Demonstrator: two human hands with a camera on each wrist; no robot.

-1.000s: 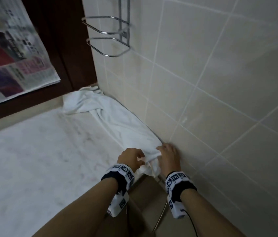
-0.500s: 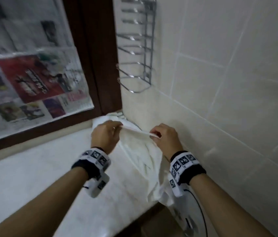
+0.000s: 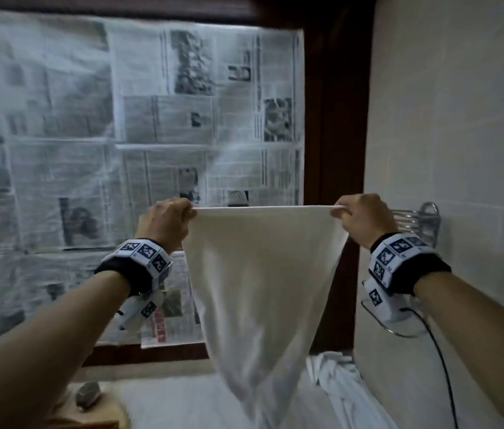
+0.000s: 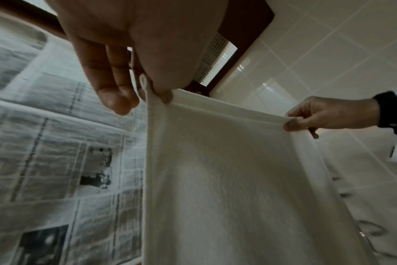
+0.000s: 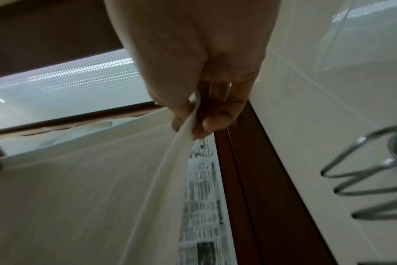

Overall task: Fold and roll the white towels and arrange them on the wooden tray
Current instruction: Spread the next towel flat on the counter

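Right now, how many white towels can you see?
2. One white towel hangs stretched between the left hand and right hand. A crumpled towel lies on the counter by the tiled wall; others may be hidden.

We find the 2 hands raised in open air, the left hand and right hand pinching the top corners of a white towel that hangs as a curtain between them, blocking any straight passage forward. Behind it stands the newspaper-covered window. The tiled wall closes the right side, with a wire rack projecting just beside the right wrist. Below, a crumpled towel lies against the wall; the marble counter left of it lies open.
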